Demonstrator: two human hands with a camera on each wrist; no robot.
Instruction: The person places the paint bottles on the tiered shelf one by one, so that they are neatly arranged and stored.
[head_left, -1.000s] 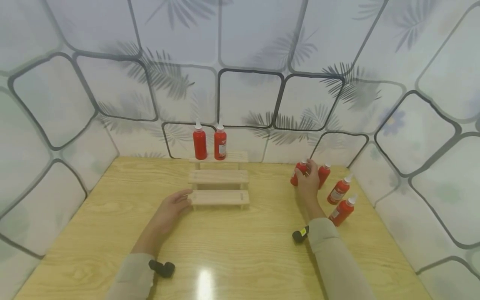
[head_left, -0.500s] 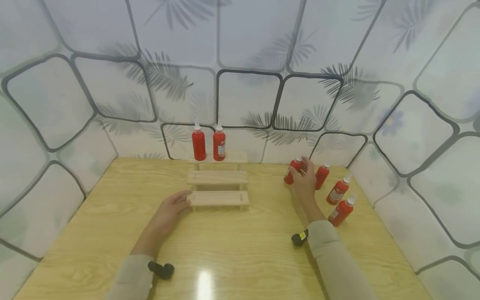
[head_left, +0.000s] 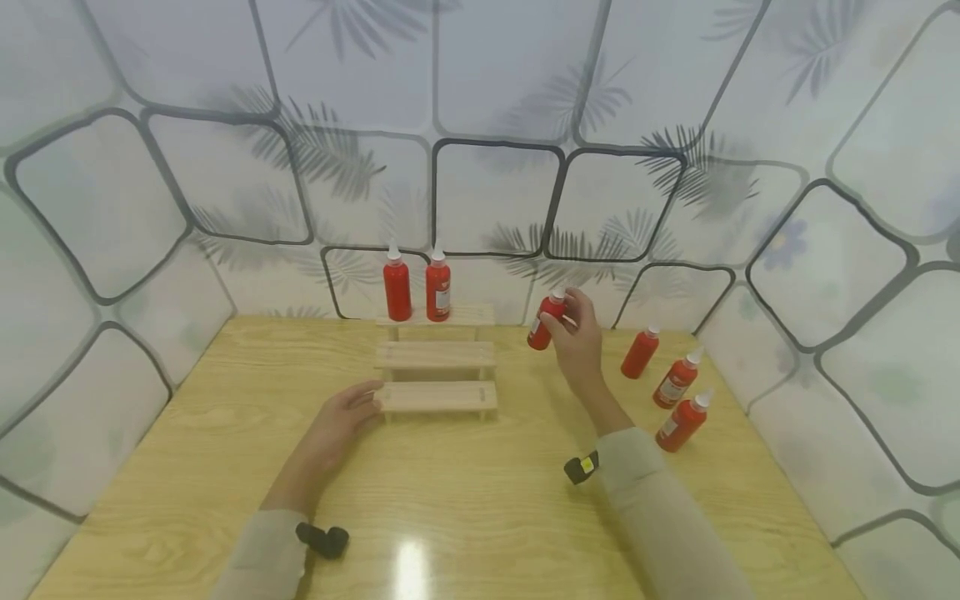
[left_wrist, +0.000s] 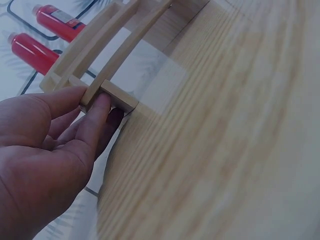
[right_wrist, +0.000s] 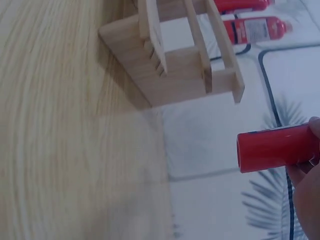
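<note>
A three-step wooden display rack [head_left: 437, 397] stands mid-table. My left hand [head_left: 341, 425] holds its front left corner, thumb on the lowest step and fingers against the leg [left_wrist: 119, 96] in the left wrist view. Two red squeeze bottles with white nozzle caps, one at left [head_left: 397, 292] and one beside it [head_left: 438, 293], stand upright on the top step. To the right of the rack, my right hand [head_left: 581, 337] grips another red squeeze bottle [head_left: 542, 330] near its top. This bottle is raised and slightly tilted; its base [right_wrist: 240, 153] shows in the right wrist view.
Three more red bottles stand at the table's right side: a back one [head_left: 640, 354], a middle one [head_left: 677, 382] and a front one [head_left: 683, 423]. Patterned wall covering [head_left: 495, 200] rises behind the wooden table [head_left: 465, 508] and along both sides.
My right hand has lifted the red squeeze bottle from the group at the right and carried it leftward toward the rack. My left hand stays at the rack's corner.
</note>
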